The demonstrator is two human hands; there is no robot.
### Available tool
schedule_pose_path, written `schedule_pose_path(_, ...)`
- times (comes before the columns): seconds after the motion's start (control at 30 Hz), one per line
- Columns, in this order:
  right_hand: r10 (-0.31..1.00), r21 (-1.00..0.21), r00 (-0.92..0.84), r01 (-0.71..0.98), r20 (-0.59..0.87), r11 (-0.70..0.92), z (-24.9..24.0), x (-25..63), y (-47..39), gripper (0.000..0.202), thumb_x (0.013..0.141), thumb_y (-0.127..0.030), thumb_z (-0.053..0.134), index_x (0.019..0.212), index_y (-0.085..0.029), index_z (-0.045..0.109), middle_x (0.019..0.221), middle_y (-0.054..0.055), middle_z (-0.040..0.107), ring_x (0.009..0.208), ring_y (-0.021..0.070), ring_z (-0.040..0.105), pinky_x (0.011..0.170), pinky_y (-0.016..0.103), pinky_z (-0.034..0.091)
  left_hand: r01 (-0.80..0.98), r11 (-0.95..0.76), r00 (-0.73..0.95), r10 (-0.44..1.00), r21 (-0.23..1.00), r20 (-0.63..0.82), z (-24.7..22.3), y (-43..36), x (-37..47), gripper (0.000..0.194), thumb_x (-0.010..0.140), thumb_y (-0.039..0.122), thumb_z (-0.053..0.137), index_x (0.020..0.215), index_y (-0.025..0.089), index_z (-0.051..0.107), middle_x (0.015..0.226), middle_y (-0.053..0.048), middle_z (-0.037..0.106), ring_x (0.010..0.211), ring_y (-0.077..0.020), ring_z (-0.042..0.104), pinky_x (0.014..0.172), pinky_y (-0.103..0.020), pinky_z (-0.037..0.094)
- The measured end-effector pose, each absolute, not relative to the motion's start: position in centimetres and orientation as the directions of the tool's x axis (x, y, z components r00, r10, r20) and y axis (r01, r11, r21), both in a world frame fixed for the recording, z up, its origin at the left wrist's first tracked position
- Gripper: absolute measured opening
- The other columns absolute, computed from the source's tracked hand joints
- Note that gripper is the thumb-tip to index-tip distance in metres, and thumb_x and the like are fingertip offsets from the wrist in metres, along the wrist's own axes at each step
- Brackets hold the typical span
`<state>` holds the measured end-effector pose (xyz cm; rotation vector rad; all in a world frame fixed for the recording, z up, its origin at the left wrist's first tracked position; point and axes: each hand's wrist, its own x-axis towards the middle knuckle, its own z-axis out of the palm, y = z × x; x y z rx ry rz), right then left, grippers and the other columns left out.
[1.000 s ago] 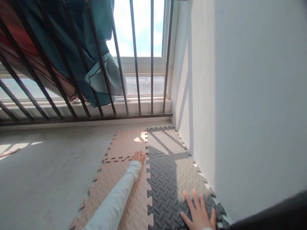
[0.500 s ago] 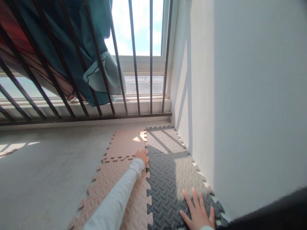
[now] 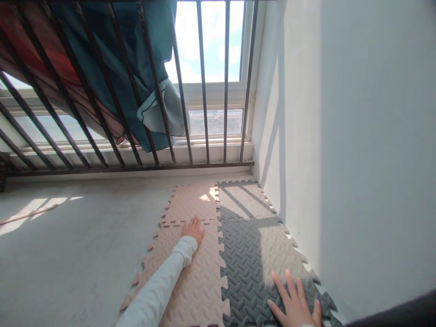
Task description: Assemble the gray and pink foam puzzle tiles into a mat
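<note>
My left hand (image 3: 193, 230) lies flat with its fingers stretched out, at the seam where the near pink foam mat tile (image 3: 194, 281) meets the far pink foam mat tile (image 3: 190, 202). Nothing is held in it. Spread wide, my right hand (image 3: 295, 303) rests on the near dark grey foam mat tile (image 3: 241, 259), close to the wall side. Beyond that sits a far grey foam mat tile (image 3: 241, 197), striped by sunlight. All the tiles have toothed, puzzle-like edges and a raised tread pattern. The pink and grey rows lie side by side along a toothed line.
A white wall (image 3: 368, 159) rises along the right of the mats. Dark metal railing (image 3: 163, 167) runs across the back, with teal and red cloth (image 3: 126, 68) hanging behind it. Bare concrete floor (image 3: 78, 254) spreads to the left, where a thin strip (image 3: 30, 214) lies.
My left hand has shifted left along the pink seam, away from the grey tiles. That seam looks more closed now. My right hand stays on the dark tile; the view has turned slightly left.
</note>
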<state>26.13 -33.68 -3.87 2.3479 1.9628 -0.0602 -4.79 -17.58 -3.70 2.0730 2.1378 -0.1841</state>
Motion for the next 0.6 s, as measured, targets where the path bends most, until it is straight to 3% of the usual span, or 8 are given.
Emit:
schedule_pose_path(0.27,0.977,0.067,0.194,0.98,-0.085,-0.188,-3.4,26.0,-33.5,0.048,0.074,-0.045,0.037,0.122,-0.04,0.036,0.137,0.002,0.028,0.124,0.0284,0.024,0.089,0.06,0.022,0.999,0.007,0.004,0.973,0.048,-0.231,-2.4,-17.2,-3.8,0.057,0.081,0.046,0.019,0.131,0.021,0.028,0.14,-0.005,0.022,0.127,-0.0218,0.02,0.102,-0.05,0.009)
schedule_pose_path(0.4,0.978,0.075,0.189,0.98,-0.089,-0.182,-3.3,26.0,-33.5,0.049,0.074,-0.045,0.037,0.122,-0.04,0.036,0.137,0.002,0.027,0.124,0.0286,0.023,0.089,0.06,0.023,0.994,-0.018,0.037,0.982,0.107,-0.183,-3.3,-18.0,-3.1,0.052,0.08,0.044,0.025,0.131,0.029,0.027,0.141,0.0,0.018,0.128,-0.0233,0.015,0.101,-0.051,0.009)
schedule_pose_path(0.6,0.981,0.086,0.186,0.98,-0.054,-0.181,-3.8,26.1,-33.6,0.048,0.074,-0.045,0.036,0.122,-0.041,0.035,0.137,0.001,0.028,0.124,0.0277,0.025,0.089,0.059,0.024,0.994,0.025,-0.002,0.976,0.102,-0.22,-2.6,-17.8,-2.2,0.052,0.079,0.047,0.028,0.127,0.027,0.035,0.141,-0.002,0.022,0.127,-0.0257,0.017,0.1,-0.053,0.008)
